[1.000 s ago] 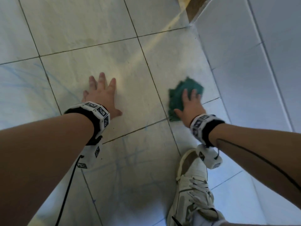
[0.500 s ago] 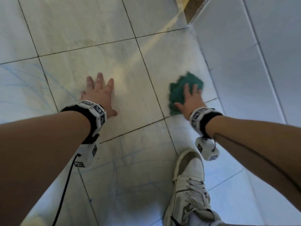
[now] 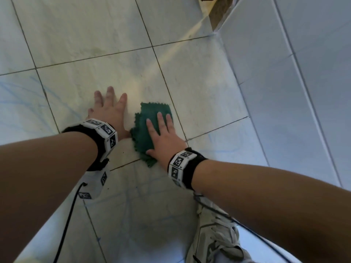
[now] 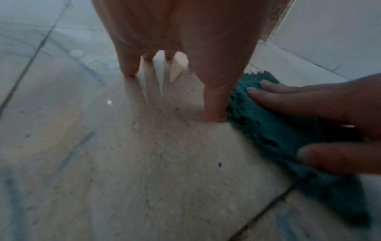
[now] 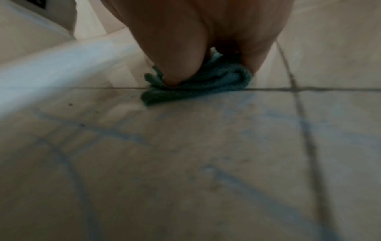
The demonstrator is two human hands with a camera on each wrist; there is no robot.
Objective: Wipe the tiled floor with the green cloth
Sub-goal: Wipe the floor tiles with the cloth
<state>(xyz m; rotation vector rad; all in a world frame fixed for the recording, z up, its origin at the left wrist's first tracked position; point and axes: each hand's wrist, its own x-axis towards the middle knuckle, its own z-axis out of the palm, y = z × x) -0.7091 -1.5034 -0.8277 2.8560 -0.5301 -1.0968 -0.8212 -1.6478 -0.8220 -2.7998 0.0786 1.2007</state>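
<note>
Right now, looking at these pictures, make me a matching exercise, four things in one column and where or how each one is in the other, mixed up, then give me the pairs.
Things:
1. left hand
2. right hand
3. green cloth
4. white sneaker

States:
A. crumpled on the tiled floor, under a palm
B. flat on bare tile, fingers spread
C. near bottom edge, laced
D. pressing down on the cloth

Pairs: 1-B, 2-D, 3-A, 4-C
</note>
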